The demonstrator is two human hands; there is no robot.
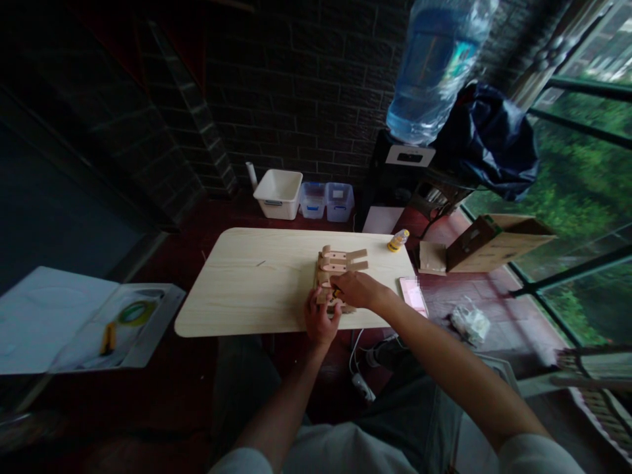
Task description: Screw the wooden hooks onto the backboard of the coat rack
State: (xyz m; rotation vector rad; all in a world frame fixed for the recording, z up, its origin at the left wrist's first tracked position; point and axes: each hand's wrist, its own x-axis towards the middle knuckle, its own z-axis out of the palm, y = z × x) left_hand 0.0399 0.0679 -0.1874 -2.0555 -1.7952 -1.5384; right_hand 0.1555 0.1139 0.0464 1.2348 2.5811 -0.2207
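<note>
No legible lettering or numbers

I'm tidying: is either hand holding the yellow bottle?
No, the yellow bottle is on the table, away from the left hand and right hand.

Dark brick wall (316, 105) behind, dull red floor (439, 296) below — 1 pale table (237, 283) between; daylight enters green-framed windows (582, 164) at right.

Matt wooden assembly (336, 267), wood-grain tabletop (239, 286), glossy plastic jug (430, 72)
</note>
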